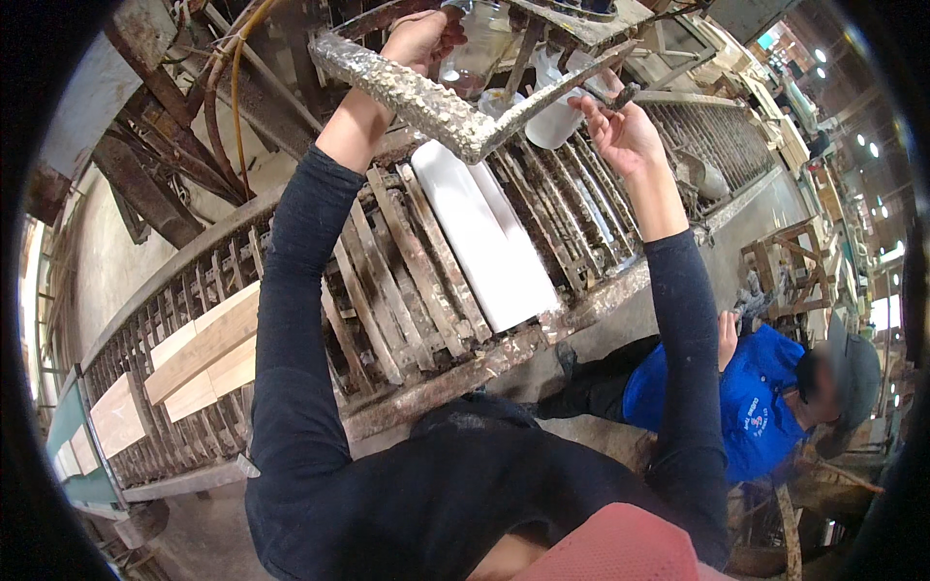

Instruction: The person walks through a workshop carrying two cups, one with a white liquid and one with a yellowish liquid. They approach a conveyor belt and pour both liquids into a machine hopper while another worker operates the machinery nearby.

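My left hand (422, 41) reaches up behind a crusted metal frame (407, 89), its fingers curled in. What they hold, if anything, is hidden. A clear plastic container (475, 53) is beside those fingers. My right hand (625, 136) is raised on the frame's other side, palm partly showing and fingers apart, loosely bent. Close to its fingertips are a dark, crusted rod end (628, 96) and a translucent white plastic container (554, 121). Below the frame, a long white trough-like piece (484, 247) lies across the slatted conveyor.
The dirty slatted conveyor (383, 281) runs across in front of me, with pale wooden boards (208, 353) on its left part. A person in a blue shirt (751, 397) is at the right. Rusty machinery and hoses (218, 92) stand at upper left, a wooden stand (799, 266) at right.
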Demonstrator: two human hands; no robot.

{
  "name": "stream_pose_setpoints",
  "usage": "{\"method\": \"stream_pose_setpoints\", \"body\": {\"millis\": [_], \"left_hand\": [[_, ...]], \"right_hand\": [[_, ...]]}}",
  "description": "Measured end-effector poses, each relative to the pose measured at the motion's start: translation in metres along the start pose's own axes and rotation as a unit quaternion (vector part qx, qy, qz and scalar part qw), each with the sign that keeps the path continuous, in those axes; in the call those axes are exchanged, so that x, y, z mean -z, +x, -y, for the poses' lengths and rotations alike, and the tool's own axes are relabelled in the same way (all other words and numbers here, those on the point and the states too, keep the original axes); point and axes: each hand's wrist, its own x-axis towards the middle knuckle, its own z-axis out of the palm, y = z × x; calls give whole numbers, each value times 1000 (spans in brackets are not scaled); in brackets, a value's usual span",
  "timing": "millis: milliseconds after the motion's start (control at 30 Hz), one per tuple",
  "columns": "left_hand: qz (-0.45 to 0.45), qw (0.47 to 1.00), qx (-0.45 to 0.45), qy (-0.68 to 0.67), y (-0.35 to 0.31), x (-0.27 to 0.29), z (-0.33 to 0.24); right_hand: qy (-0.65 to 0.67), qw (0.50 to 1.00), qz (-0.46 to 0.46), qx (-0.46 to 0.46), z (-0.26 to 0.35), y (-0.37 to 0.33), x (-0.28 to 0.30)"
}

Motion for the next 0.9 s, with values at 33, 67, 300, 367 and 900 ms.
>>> {"method": "stream_pose_setpoints", "body": {"millis": [33,67,300,367,900], "left_hand": [[-7,1000,0,1,-1,-1,1],[-16,1000,-1,3,-1,-2,2],[-149,987,61,9,1,-51,-25],[-142,988,53,4,1,-47,-23],[-147,988,51,-11,-2,-55,-25]], "right_hand": [[0,1000,-6,2,0,1,1],[4,1000,1,-1,-1,3,3],[-11,1000,-14,8,2,-3,3],[-7,1000,-6,2,3,-1,4],[23,998,-51,-33,1,0,15]]}}
